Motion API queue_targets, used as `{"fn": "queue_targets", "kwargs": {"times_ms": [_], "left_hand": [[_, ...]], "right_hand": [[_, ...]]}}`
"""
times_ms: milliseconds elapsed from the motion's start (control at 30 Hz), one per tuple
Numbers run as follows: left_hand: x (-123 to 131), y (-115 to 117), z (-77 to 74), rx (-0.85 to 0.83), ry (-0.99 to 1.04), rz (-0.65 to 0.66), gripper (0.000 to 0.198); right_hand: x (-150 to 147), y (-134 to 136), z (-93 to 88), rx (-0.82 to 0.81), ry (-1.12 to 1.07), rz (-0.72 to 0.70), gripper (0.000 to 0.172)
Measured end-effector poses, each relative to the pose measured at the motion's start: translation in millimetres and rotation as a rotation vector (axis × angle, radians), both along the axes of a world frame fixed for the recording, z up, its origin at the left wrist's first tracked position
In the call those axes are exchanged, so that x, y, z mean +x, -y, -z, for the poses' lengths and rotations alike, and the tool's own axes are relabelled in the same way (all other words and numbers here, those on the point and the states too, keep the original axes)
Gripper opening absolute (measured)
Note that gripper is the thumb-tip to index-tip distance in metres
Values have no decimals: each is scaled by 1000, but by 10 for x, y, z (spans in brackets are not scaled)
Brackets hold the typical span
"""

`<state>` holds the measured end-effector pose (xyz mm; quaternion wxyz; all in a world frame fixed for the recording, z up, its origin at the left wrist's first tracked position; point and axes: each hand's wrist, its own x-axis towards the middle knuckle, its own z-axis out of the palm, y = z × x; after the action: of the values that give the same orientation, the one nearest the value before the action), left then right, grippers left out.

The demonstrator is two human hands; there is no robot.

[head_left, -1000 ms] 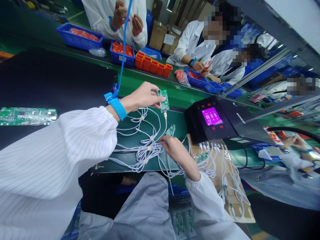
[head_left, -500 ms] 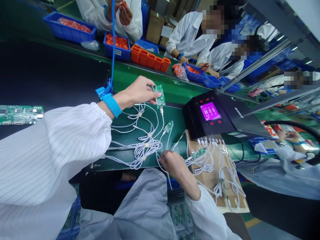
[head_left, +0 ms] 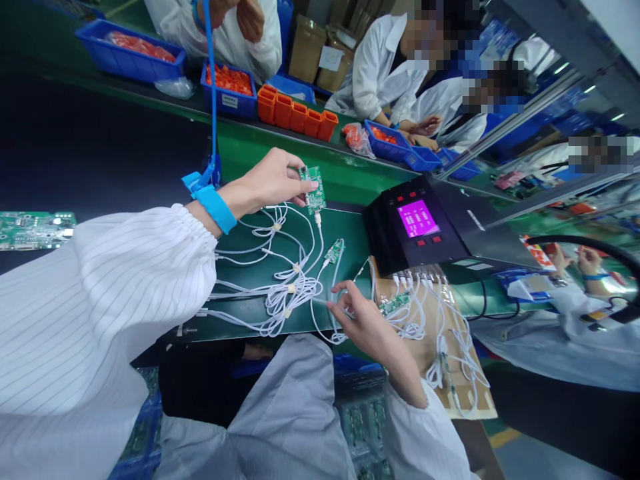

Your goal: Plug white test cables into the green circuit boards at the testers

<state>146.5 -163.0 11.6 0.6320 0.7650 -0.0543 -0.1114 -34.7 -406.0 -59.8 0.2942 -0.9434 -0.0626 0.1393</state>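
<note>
While the left hand [head_left: 273, 181] is closed in a pinch on the top of a small green board [head_left: 313, 190], holding it upright above the surface [head_left: 353, 230], a white cable [head_left: 320, 235] hangs from the board's lower edge into a tangle of cables. A blue wrist strap [head_left: 214, 205] circles that wrist. The right hand [head_left: 364, 321], lower and nearer the body, pinches a cable end at the tangle's edge. A second board [head_left: 334, 251] lies between both hands. Beyond stands a black tester [head_left: 450, 230]; writing on its magenta screen [head_left: 418, 219] is too small to read.
</note>
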Motion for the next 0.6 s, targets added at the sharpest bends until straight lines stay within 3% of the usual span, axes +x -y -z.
{"fn": "queue_targets", "kwargs": {"times_ms": [133,267,367,500,600], "left_hand": [[12,-15,26,78,60,-5,48],[22,-20,35,123,104,14,43],[22,-18,34,140,121,35,37],[4,-10,30,173,114,75,28],[1,-13,46,177,128,116,21]], "right_hand": [[57,257,-246,248,-68,-14,31],[130,479,-368,268,-21,109,37],[226,493,-305,349,22,201,43],[424,269,-114,731,21,247,44],[551,28,-39,1006,-28,190,43]]}}
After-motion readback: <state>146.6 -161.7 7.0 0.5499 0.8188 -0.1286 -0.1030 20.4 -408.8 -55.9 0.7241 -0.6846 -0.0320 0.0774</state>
